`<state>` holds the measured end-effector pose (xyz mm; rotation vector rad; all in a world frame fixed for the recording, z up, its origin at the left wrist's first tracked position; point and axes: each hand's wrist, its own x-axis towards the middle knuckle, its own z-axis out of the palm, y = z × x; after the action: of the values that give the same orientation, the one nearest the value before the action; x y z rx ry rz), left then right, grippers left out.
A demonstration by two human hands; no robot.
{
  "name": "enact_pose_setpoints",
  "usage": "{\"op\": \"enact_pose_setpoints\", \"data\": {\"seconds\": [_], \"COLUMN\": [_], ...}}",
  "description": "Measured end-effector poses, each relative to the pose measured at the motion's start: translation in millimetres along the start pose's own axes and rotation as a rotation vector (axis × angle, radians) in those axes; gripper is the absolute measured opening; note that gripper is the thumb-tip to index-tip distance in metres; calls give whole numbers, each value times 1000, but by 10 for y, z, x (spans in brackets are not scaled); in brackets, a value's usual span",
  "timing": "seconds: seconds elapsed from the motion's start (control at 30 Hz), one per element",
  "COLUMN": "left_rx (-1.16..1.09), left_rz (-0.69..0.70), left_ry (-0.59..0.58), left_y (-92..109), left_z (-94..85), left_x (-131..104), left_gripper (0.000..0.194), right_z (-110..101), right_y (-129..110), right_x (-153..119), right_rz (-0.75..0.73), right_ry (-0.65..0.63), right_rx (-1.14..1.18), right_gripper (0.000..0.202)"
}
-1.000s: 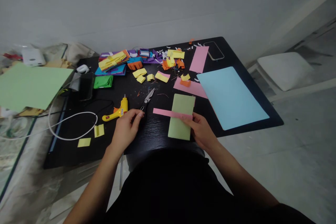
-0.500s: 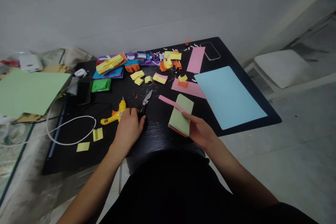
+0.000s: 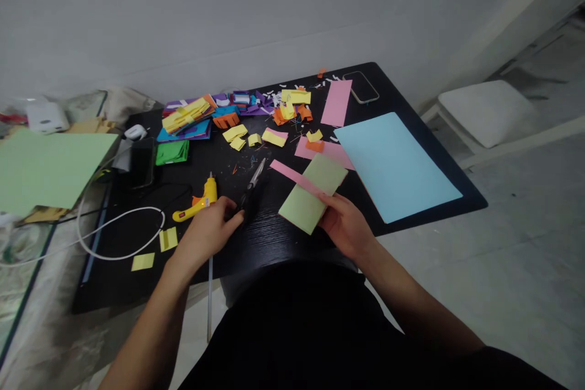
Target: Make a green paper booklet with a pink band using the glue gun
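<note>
My right hand [image 3: 346, 225] pinches a stack of light green paper [image 3: 299, 210] by its right edge, with a narrow pink strip [image 3: 295, 175] lying across the top. To the left, my left hand [image 3: 212, 222] has its fingers and thumb around the dark handles of the scissors [image 3: 256, 178], whose blades lie closed and point away from me. The yellow glue gun [image 3: 206, 194] rests just beyond my left hand.
Pale blue paper [image 3: 397, 164] covers the table's right side. Yellow and orange pieces [image 3: 287, 111], pink paper [image 3: 337, 102] and a phone [image 3: 361, 86] lie toward the back. A white cable [image 3: 123, 213] loops at left, near a green folded bundle [image 3: 172, 152].
The green stack has turned clockwise and shows its face flatter. My left hand has shifted slightly left and toward me, and the scissors' blades have closed.
</note>
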<state>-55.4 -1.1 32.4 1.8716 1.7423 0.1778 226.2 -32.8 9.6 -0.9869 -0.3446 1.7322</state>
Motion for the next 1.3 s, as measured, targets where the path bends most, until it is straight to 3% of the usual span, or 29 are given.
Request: {"op": "enact_pose_setpoints", "data": {"seconds": [0.1,0.17,0.23,0.47,0.6,0.8,0.93,1.3], "left_rx": [-350,-460,-482,-359,-233,-149,-132,-103], "left_rz": [84,114,127,119,148,334,344,462], "left_ry": [-64,-46,-35,-204,-135,32,113,107], "left_y": [-54,-64,-60,-3,99,292,290,212], "left_z": [-23,-4,20,15,58,253,383,338], "left_x": [-192,-308,-391,-501,-531,-589,-626,-682], "left_gripper": [28,29,30,39,33,22,19,13], "right_z": [17,31,46,104,147,182,160,179], "right_y": [-38,-56,-60,-21,1,62,72,52], "right_x": [-22,-29,-29,-41,-82,-77,-69,-138], "right_rz": [-36,-56,-73,-116,-151,-183,-197,-191], "right_ry": [-13,-17,-19,-54,-49,28,43,21], "right_rx": [11,4,-14,-93,-109,-109,-117,-112], "right_gripper": [39,43,47,41,36,38,36,36]}}
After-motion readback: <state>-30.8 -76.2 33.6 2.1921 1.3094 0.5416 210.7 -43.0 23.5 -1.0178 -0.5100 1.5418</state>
